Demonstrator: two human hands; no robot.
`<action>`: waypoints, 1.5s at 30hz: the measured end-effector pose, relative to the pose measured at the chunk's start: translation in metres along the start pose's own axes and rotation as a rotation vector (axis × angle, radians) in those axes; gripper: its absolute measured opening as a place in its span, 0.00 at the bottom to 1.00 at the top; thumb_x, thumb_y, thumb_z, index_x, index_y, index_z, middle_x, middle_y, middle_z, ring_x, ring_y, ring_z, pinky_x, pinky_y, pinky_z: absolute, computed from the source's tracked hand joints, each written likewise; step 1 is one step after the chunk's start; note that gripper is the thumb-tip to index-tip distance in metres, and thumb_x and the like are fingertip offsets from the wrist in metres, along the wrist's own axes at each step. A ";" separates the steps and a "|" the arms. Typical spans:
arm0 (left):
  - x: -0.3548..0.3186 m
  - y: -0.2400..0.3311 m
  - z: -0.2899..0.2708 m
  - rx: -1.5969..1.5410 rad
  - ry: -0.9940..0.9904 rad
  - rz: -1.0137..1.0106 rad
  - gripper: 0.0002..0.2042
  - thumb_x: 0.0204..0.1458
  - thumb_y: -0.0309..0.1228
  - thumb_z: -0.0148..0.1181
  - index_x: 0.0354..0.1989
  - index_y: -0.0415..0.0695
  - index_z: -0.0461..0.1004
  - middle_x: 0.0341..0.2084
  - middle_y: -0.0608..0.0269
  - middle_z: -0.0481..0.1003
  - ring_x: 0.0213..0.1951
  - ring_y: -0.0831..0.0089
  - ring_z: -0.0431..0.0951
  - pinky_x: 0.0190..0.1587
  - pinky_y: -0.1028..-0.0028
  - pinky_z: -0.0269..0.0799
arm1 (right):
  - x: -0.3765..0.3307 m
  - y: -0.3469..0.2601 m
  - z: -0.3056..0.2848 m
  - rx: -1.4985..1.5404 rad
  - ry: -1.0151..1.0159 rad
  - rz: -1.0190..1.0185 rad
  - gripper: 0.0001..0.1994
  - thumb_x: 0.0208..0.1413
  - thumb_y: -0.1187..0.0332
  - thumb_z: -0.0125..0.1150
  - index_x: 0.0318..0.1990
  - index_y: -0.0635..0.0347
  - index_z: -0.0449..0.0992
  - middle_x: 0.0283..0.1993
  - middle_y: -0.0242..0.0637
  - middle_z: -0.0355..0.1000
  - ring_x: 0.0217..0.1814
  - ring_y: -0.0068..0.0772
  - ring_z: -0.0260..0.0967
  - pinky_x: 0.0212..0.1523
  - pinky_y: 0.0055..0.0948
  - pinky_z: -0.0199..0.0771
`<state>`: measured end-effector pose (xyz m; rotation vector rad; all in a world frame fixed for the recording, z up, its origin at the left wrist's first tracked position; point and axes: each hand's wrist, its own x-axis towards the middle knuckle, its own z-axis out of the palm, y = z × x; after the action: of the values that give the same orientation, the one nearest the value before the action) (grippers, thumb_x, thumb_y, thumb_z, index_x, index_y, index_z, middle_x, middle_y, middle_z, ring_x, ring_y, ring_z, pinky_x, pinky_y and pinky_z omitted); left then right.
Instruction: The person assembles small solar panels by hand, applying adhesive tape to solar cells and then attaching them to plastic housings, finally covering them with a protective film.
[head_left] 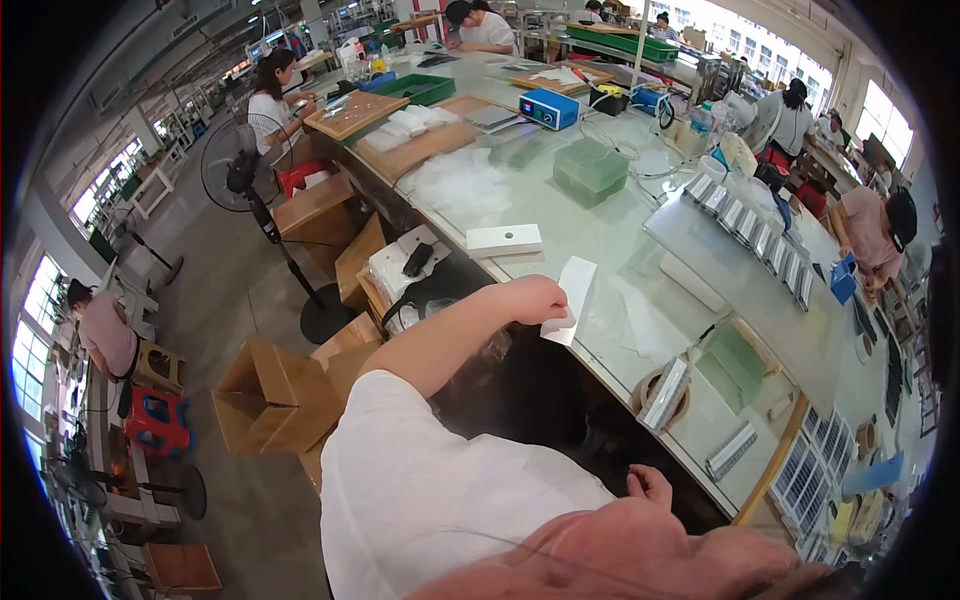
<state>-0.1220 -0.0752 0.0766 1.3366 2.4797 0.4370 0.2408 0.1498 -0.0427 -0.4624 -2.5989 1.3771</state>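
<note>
My left hand (541, 299) reaches over the near edge of the glass-topped table, its fingers closed on the side of a white flat strip (577, 284). The strip's lower end looks bent and catches the light. A long white box (503, 240) with a dark round spot on top lies just beyond that hand. Lower down, by the table edge, my right hand (651, 487) is held with its fingers curled; whatever they hold, if anything, is hidden. Closest to it on the table are a silver-and-white bar (664, 394) resting on a tape roll (648, 408) and a shorter bar (732, 451).
Green translucent blocks (590, 171), a blue instrument box (548, 109) and clear film (462, 186) lie farther off. A row of silver bars (750, 232) sits on a sheet at right. A standing fan (243, 172) and open carton (284, 397) are at left. Several people work around.
</note>
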 end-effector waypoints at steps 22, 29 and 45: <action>0.007 0.007 0.022 -0.868 0.803 -0.166 0.10 0.52 0.28 0.59 0.42 0.39 0.75 0.36 0.60 0.77 0.34 0.79 0.76 0.35 0.79 0.73 | 0.017 -0.003 0.003 0.007 -0.015 0.001 0.09 0.50 0.71 0.60 0.39 0.60 0.76 0.36 0.41 0.74 0.33 0.38 0.73 0.35 0.30 0.73; 0.014 0.023 0.038 -0.659 1.167 0.169 0.08 0.48 0.21 0.61 0.37 0.41 0.77 0.36 0.59 0.76 0.41 0.71 0.77 0.43 0.76 0.73 | 0.012 -0.002 0.003 0.017 -0.032 -0.012 0.09 0.51 0.71 0.60 0.39 0.61 0.77 0.36 0.43 0.74 0.36 0.40 0.73 0.36 0.30 0.73; 0.009 0.134 0.102 -0.461 0.541 1.095 0.13 0.37 0.24 0.66 0.35 0.38 0.76 0.37 0.55 0.73 0.40 0.55 0.76 0.43 0.60 0.76 | 0.050 -0.102 -0.032 0.980 -0.155 0.431 0.10 0.62 0.69 0.48 0.48 0.62 0.65 0.33 0.32 0.70 0.22 0.17 0.66 0.19 0.16 0.65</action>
<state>0.0140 0.0157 0.0352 2.4424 1.4944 1.6408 0.1830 0.1382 0.0600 -0.7577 -1.6031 2.6327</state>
